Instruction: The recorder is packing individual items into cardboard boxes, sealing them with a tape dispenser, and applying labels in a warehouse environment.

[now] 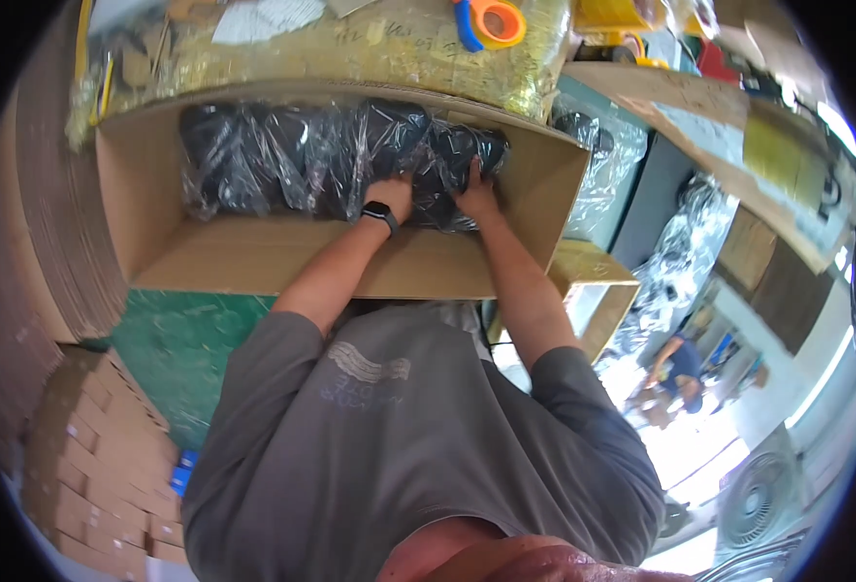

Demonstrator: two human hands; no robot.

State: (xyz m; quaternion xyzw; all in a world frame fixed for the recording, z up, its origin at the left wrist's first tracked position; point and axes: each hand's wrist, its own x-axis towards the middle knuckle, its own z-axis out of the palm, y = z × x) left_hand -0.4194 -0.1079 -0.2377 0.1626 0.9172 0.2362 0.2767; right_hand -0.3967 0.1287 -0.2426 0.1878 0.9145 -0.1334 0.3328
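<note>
A long open cardboard box (340,257) lies in front of me. Along its far side runs a row of black items wrapped in clear plastic (297,145); their exact kind cannot be made out. At the right end of the row, both my hands grip one wrapped black item (462,145) from its two sides. My left hand (392,197), below a black wristwatch (380,215), reaches in at the item's left, its fingers partly hidden by the plastic. My right hand (478,197) presses on the item's right side, one digit pointing up along it.
A yellow-taped carton (389,48) behind the box bears orange-handled scissors (498,21). Flattened cardboard (69,194) stands at the left, above stacked small cartons (98,456). More plastic-wrapped goods (685,242) lie at the right. Farther off are another person (680,373) and a fan (758,495).
</note>
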